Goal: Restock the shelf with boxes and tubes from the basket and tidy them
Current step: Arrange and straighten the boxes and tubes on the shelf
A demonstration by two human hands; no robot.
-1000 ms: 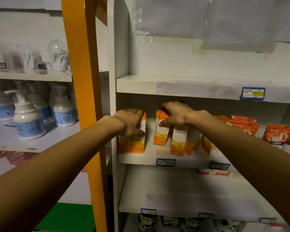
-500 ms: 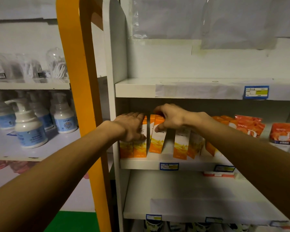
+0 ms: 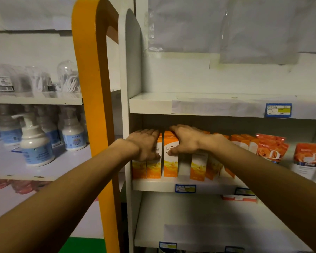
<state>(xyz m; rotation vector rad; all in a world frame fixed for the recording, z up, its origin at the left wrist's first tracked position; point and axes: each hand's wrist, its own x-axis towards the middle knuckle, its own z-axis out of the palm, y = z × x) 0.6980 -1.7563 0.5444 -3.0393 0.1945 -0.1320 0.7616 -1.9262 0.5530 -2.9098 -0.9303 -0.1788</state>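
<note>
Orange-and-white boxes stand in a row on the middle shelf (image 3: 153, 186) of the white rack. My left hand (image 3: 146, 145) lies flat against the two leftmost boxes (image 3: 146, 168), pressing them toward the rack's side wall. My right hand (image 3: 185, 140) grips the top of the third box (image 3: 170, 166), which stands upright just beside them. More boxes (image 3: 199, 168) to the right lean at angles, partly hidden by my right forearm. The basket is not in view.
Orange pouches (image 3: 271, 147) sit further right on the same shelf. The shelf above (image 3: 150, 104) and the shelf below (image 3: 190, 216) are mostly bare. An orange frame post (image 3: 97, 125) stands left of the rack, with pump bottles (image 3: 35, 145) beyond it.
My right hand has slid the third box left and stood it upright against the two under my left hand. The camera view has tilted upward a little.
</note>
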